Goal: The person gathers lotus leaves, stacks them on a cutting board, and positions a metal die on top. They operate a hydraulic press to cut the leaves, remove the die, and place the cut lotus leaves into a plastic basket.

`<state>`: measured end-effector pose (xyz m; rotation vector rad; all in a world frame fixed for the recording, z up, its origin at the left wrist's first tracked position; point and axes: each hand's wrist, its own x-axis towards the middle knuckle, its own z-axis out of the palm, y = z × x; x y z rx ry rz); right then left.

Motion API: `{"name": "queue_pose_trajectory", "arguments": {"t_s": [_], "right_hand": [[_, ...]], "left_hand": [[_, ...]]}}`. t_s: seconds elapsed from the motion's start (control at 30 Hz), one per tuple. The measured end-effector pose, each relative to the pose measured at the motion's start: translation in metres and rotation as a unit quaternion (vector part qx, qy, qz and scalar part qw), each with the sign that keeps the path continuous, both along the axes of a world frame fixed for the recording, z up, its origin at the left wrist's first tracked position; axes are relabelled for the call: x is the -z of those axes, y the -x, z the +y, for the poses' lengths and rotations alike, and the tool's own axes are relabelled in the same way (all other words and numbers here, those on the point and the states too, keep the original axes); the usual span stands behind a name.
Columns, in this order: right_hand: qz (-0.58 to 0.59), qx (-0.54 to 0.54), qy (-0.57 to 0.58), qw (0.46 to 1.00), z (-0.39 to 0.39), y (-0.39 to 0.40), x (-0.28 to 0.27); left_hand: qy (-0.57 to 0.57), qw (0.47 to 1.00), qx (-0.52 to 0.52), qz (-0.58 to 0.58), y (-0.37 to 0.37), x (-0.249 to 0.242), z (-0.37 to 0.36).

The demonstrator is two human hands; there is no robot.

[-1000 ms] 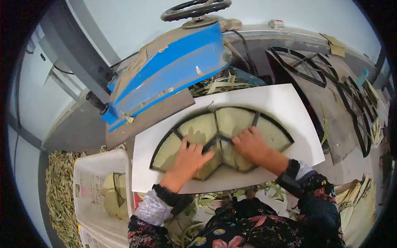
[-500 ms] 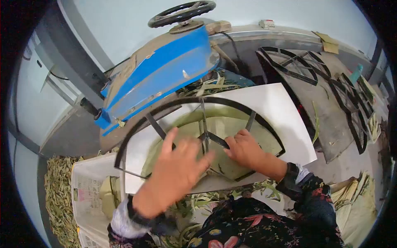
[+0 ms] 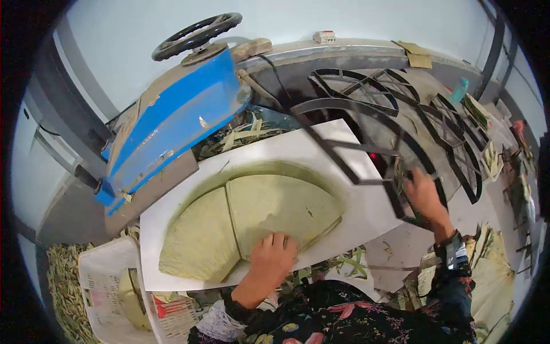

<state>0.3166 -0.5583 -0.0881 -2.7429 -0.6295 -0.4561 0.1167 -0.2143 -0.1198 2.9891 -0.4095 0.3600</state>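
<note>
A black metal cutting frame (image 3: 344, 147), curved along one edge with cross-bars, is held up at an angle by my right hand (image 3: 424, 198), fingers closed round its near right part. Under my left hand (image 3: 274, 255) lies a fan-shaped stack of pale green, leaf-like pieces (image 3: 281, 200) on a white board (image 3: 154, 241). My left fingers are curled together over the near edge of the stack; their tips are partly hidden. A dark gap divides the stack into two wedges.
Several similar black frames (image 3: 424, 109) lie on a grey surface at right. A blue machine (image 3: 177, 109) with a black handwheel (image 3: 197, 35) stands behind. At lower left are a white plastic basket (image 3: 109, 275) and leaf scraps (image 3: 63, 286). Large dried leaves (image 3: 487, 269) lie at lower right.
The frame has been lifted off the green stack and swung right in my right hand. My left hand has come down onto the stack's near edge. The view has shifted right.
</note>
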Motion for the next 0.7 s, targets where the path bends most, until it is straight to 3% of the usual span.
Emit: {"name": "queue_pose_trajectory", "arguments": {"t_s": [0.03,0.07,0.13,0.23,0.27,0.37,0.43,0.5,0.53,0.57,0.6,0.63,0.67,0.7], "right_hand": [[-0.076,-0.001,0.025,0.997,-0.035,-0.021,0.029],[0.001,0.063,0.036,0.997,-0.047,-0.027,0.026],[0.043,0.115,0.046,0.991,-0.08,-0.043,0.036],[0.062,0.172,0.018,0.983,-0.11,-0.058,0.048],[0.032,0.14,0.038,0.989,-0.119,-0.058,0.05],[0.066,0.204,0.089,0.973,-0.144,-0.075,0.072],[0.05,0.216,0.148,0.964,-0.162,-0.091,0.09],[0.063,0.222,0.187,0.955,-0.12,-0.074,0.052],[0.069,0.243,0.227,0.941,-0.099,-0.068,0.033],[0.065,0.224,0.224,0.946,-0.085,-0.072,0.03],[-0.043,0.188,0.219,0.956,-0.072,-0.075,0.029],[-0.151,0.152,0.208,0.954,-0.055,-0.079,0.029],[-0.155,0.134,0.199,0.958,-0.029,-0.081,0.028],[-0.112,0.021,0.117,0.987,0.005,-0.08,0.024]], "left_hand": [[-0.039,0.999,-0.004,-0.029,-0.001,0.004,0.0],[-0.038,0.999,-0.008,-0.025,-0.001,0.004,-0.002],[-0.084,0.996,-0.032,0.002,-0.001,0.005,-0.011],[-0.149,0.988,-0.031,-0.037,-0.007,0.013,-0.022],[-0.153,0.987,-0.043,-0.029,-0.007,0.014,-0.024],[-0.134,0.988,-0.071,0.003,-0.006,0.009,-0.012],[0.024,0.998,-0.036,-0.039,0.003,-0.018,0.021],[0.272,0.923,-0.272,-0.023,0.017,-0.061,0.039],[0.266,0.919,-0.289,-0.028,0.025,-0.068,0.052],[0.441,0.83,-0.322,-0.111,0.034,-0.075,0.066],[0.595,0.703,-0.335,-0.197,0.045,-0.08,0.075],[0.587,0.699,-0.348,-0.212,0.059,-0.076,0.084],[0.632,0.645,-0.363,-0.228,0.073,-0.062,0.094],[0.674,0.588,-0.374,-0.245,0.086,-0.048,0.104]]}}
